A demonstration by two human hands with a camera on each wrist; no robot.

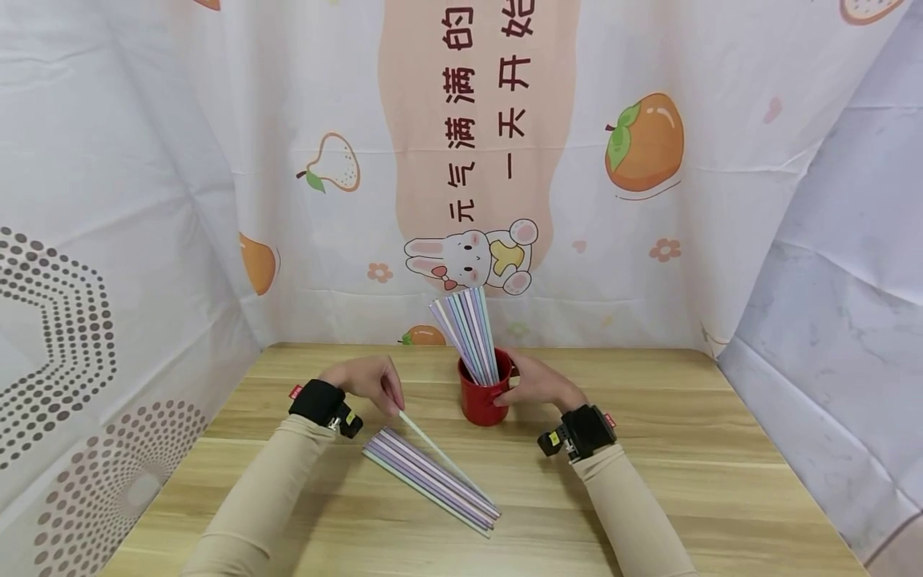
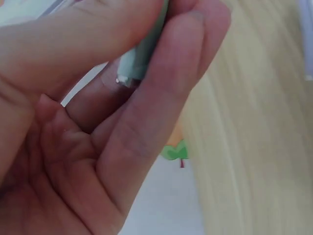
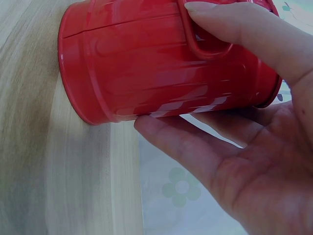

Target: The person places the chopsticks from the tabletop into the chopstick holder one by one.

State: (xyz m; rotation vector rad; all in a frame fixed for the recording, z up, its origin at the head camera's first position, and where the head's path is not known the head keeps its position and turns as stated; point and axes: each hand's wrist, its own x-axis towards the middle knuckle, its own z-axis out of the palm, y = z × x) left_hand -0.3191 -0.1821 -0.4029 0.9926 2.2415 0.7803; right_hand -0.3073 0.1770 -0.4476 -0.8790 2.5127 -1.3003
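- A single pale green straw is pinched at its upper end by the left hand, and it slants down and to the right, with its lower end over the loose pile.
- From the left wrist view, that straw's cut end sits clamped between the thumb and the curled fingers, a firm pinch.
- Just under it, a bundle of pastel straws, lilac, green and white, lies flat on the wooden tabletop, fanned diagonally between the two forearms.
- Over to the red metal cup: it stands upright near the middle of the tabletop, just right of the left hand.
- A sheaf of straws stands in the cup, leaning back and to the left, the tips spread above the rim.
- The right hand grasps the cup from its right side; the right wrist view shows the thumb laid across the handle and the fingers wrapped along the cup's wall.
- Both wrists carry black straps, and beige sleeves cover the forearms.
- Behind it all hangs a white cloth backdrop printed with a rabbit, a persimmon, a pear and Chinese characters.
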